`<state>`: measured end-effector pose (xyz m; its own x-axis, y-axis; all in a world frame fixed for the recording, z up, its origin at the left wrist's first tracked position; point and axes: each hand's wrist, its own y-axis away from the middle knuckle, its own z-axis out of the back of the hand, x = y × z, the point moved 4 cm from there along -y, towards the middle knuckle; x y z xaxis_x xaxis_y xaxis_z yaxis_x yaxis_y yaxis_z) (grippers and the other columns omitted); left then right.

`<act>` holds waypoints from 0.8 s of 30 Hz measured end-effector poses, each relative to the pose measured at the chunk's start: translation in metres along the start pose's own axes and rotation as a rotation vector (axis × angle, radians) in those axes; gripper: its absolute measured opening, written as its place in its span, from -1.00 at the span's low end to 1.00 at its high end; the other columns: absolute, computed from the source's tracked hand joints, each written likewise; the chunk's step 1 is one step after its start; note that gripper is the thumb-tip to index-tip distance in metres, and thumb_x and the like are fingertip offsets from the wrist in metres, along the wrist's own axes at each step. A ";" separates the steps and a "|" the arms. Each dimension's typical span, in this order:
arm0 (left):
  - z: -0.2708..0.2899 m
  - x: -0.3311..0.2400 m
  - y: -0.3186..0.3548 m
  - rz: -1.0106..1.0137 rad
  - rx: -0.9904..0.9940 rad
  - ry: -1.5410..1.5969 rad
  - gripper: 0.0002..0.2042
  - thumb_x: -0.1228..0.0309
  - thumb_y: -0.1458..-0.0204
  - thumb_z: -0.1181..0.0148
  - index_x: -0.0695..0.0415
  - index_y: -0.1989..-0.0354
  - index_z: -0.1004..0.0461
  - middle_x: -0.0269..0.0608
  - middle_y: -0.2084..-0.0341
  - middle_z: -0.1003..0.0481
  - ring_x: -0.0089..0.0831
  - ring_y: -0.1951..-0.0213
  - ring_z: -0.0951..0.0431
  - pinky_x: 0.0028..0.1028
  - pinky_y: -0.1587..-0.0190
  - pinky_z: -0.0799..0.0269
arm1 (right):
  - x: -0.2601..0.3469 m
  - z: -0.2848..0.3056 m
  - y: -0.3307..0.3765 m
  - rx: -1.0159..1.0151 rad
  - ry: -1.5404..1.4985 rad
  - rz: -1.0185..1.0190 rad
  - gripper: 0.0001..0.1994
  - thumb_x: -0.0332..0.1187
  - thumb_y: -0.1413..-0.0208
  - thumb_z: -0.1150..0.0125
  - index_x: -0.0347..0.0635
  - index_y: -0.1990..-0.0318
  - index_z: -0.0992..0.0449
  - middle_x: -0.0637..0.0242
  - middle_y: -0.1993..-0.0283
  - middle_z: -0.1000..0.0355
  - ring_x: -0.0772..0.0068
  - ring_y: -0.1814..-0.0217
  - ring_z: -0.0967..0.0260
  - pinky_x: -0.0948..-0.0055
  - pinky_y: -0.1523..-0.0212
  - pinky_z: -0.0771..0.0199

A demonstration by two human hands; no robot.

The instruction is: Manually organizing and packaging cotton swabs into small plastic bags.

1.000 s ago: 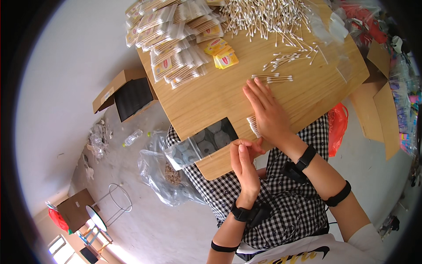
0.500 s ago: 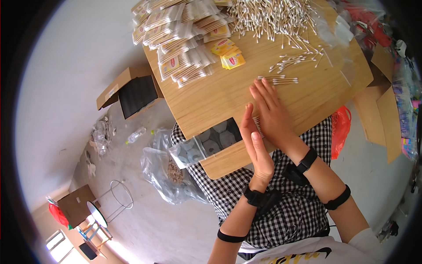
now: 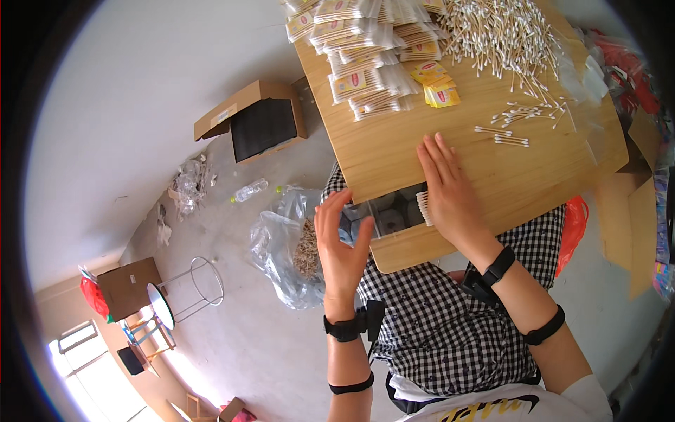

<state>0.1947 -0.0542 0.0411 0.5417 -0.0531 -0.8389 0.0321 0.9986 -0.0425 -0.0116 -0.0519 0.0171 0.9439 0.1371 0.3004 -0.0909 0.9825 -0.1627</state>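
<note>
My right hand (image 3: 455,200) lies palm down on the wooden table (image 3: 394,158), its fingers stretched out. Along its thumb side shows a short row of cotton swabs (image 3: 424,208), partly covered by the palm. My left hand (image 3: 340,235) is open, thumb apart from the fingers, beside the table's left edge. It is nearest a dark, patterned flat piece (image 3: 399,209) with clear plastic at its left end. Two small groups of cotton swabs (image 3: 511,141) lie ahead of my right hand, with more loose swabs (image 3: 527,112) beyond.
Stacked packets of swabs (image 3: 373,88) fill the far left of the table, next to yellow cards (image 3: 440,88). A large swab heap (image 3: 499,39) lies at the far side. An open carton (image 3: 264,130), a clear bag (image 3: 281,246) and a metal stool (image 3: 200,288) stand on the floor.
My left hand has moved left, away from my right hand, and its thumb has spread. The head view has shifted, so the table appears farther right. My right hand stays over the table.
</note>
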 end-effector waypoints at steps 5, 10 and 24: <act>0.009 -0.019 -0.007 -0.245 0.329 -0.327 -0.28 0.46 0.33 -0.52 0.10 -0.16 -0.40 -0.13 -0.06 -0.35 -0.06 -0.17 -0.30 -0.16 -0.24 -0.27 | 0.031 -0.013 -0.017 0.006 -0.019 0.035 -0.39 -0.49 -0.10 -0.04 -0.39 -0.34 -0.11 0.01 -0.46 -0.02 0.11 -0.55 0.14 0.15 -0.49 0.04; 0.008 -0.017 -0.020 -0.384 0.414 -0.356 -0.34 0.44 0.38 -0.53 0.18 -0.04 -0.45 -0.14 0.05 -0.39 -0.11 -0.03 -0.38 -0.20 -0.06 -0.38 | 0.040 -0.022 -0.022 -0.010 -0.003 0.053 -0.39 -0.46 -0.10 -0.05 -0.39 -0.34 -0.12 0.01 -0.45 -0.04 0.12 -0.55 0.13 0.16 -0.49 0.04; -0.004 -0.020 -0.030 -0.381 0.522 -0.250 -0.41 0.49 0.39 -0.50 0.26 0.07 -0.39 -0.08 0.13 -0.39 -0.08 0.04 -0.40 -0.27 0.00 -0.43 | 0.044 -0.019 -0.024 -0.005 -0.001 0.051 -0.46 -0.50 -0.16 0.07 -0.38 -0.32 -0.15 0.03 -0.44 -0.07 0.12 -0.55 0.13 0.13 -0.48 0.02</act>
<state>0.1795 -0.0829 0.0575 0.5876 -0.4618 -0.6644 0.6249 0.7807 0.0101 0.0378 -0.0715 0.0160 0.9377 0.1869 0.2930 -0.1369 0.9736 -0.1829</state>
